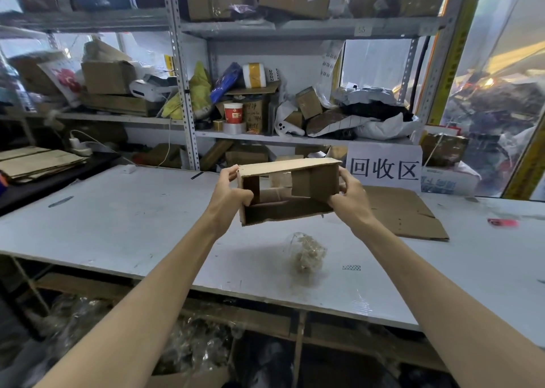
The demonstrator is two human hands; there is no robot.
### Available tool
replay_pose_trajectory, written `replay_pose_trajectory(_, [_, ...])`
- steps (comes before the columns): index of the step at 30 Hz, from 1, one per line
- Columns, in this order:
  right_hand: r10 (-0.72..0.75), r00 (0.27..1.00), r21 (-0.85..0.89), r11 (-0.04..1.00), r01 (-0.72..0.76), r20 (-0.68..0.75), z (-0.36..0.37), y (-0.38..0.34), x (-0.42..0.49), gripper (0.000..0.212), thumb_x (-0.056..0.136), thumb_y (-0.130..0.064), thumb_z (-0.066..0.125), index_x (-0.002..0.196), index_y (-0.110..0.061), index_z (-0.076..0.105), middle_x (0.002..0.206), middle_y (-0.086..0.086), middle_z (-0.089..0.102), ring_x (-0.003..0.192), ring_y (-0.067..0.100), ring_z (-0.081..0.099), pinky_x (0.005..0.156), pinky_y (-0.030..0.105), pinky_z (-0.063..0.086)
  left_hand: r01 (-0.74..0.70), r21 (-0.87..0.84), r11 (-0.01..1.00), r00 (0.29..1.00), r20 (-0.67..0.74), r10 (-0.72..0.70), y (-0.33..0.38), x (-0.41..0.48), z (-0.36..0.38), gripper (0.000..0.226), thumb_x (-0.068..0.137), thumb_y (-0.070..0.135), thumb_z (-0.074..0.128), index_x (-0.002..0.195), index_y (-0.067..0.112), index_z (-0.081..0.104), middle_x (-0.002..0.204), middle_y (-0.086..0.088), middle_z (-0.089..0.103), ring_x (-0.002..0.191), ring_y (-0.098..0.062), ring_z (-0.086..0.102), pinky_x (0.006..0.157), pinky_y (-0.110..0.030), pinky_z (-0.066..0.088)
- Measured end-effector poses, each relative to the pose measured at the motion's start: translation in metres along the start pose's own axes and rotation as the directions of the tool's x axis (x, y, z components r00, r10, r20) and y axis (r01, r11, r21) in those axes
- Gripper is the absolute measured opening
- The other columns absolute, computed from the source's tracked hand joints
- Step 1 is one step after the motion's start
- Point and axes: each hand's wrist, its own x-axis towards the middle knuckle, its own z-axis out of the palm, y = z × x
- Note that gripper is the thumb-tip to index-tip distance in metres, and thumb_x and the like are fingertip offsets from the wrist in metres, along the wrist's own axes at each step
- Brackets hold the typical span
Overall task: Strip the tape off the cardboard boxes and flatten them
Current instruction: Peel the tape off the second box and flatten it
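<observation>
I hold a small brown cardboard box [290, 190] above the white table [124, 228], its open side turned toward me so its inner flaps show. My left hand [228, 191] grips the box's left end, thumb hooked inside the opening. My right hand [348, 194] grips the right end, fingers wrapped round the edge. A crumpled ball of clear stripped tape [306, 252] lies on the table below the box. A flattened cardboard box [404, 213] lies on the table to the right, behind my right hand.
Metal shelving [188, 93] crammed with boxes, bags and tape rolls stands behind the table. A white sign [385, 168] leans at the back right. Flat cardboard sheets [35, 163] are stacked at the far left. A red object [501, 222] lies at the table's right.
</observation>
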Motion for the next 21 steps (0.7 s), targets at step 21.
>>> replay_pose_trajectory(21, [0.082,0.997,0.394,0.916,-0.077,0.002,-0.012,-0.011,-0.002,0.041,0.084,-0.039,0.051,0.109,-0.008,0.061,0.11,0.013,0.067,0.104,0.024,0.06,0.092,0.04,0.044,-0.003,-0.183,0.983,0.987,-0.157,-0.026,-0.01,0.023,-0.007,0.02,0.099,0.025,0.055,0.115,0.013,0.051,0.104,-0.004,0.064,0.097,-0.018,0.063,0.075,-0.025,0.05])
